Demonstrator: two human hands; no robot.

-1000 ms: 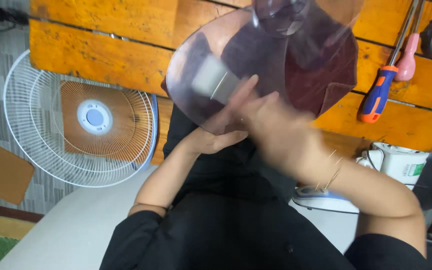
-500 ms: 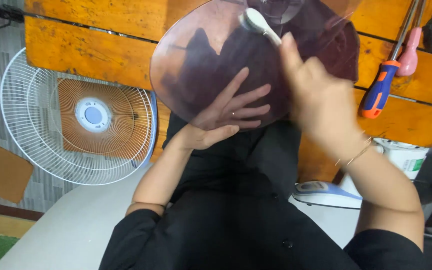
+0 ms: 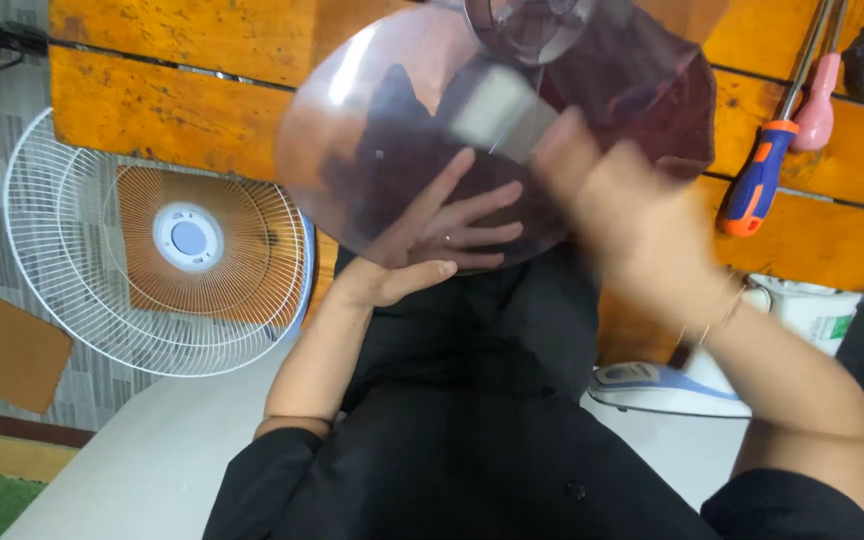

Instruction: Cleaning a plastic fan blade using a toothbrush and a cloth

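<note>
left hand (image 3: 442, 235) is spread flat, fingers apart, palm pressed against the underside of the clear purple-tinted fan blade (image 3: 392, 140), seen through the plastic; thumb hooks under the blade's lower rim. right hand (image 3: 612, 210) is motion-blurred, on the blade's right side, pressing a small pale pad or cloth (image 3: 492, 118) onto the blade face; can't tell how tightly the fingers close on it. hands are apart, one under the blade and one on top

blade is held up over the lap, in front of the orange wooden table (image 3: 182, 110), hub at top of frame

edges / room:
- white wire fan guard (image 3: 152, 250) leans at left, its rim near the left forearm but not touching
- screwdriver with blue-orange handle (image 3: 757, 185) and a pink-handled tool (image 3: 817, 105) lie on the table right of the blade, just beside its right edge
- blue-white fan base (image 3: 667, 385) sits under the right forearm
- open grey floor lower left
</note>
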